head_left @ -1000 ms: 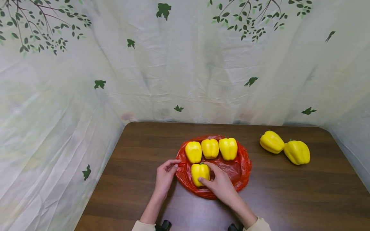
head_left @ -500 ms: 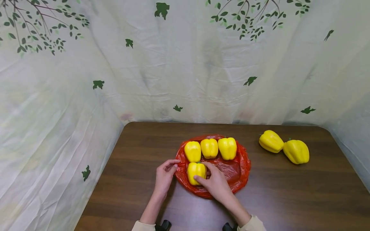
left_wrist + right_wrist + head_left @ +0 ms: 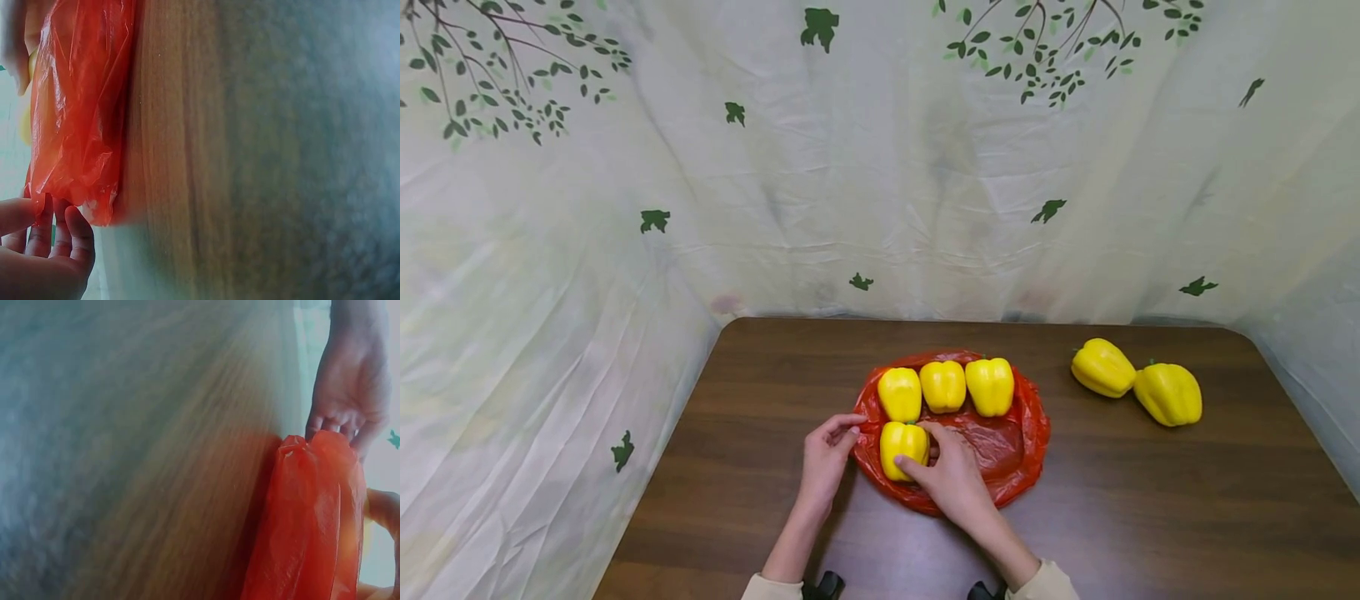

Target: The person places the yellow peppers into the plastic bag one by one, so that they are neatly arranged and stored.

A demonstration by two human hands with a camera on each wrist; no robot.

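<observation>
A red plastic bag (image 3: 1000,446) lies spread open on the table, its edge bunched into a raised rim. My left hand (image 3: 826,462) pinches that rim on the left side between thumb and fingers; the left wrist view shows the bag's thin film (image 3: 81,112) at the fingertips. Inside the bag, my right hand (image 3: 953,471) grips a yellow bell pepper (image 3: 901,450) at the front left, thumb in front and fingers at its right side. Behind it stand three more yellow peppers in a row: left (image 3: 899,395), middle (image 3: 943,386) and right (image 3: 990,387).
Two yellow bell peppers, one farther back (image 3: 1103,367) and one nearer (image 3: 1168,394), lie touching on the brown wooden table (image 3: 760,392) at the right. A pale curtain (image 3: 910,167) with printed leaves hangs behind the table.
My right hand has shifted the front pepper left inside the bag, close to the left rim. My left hand has kept its place on the rim.
</observation>
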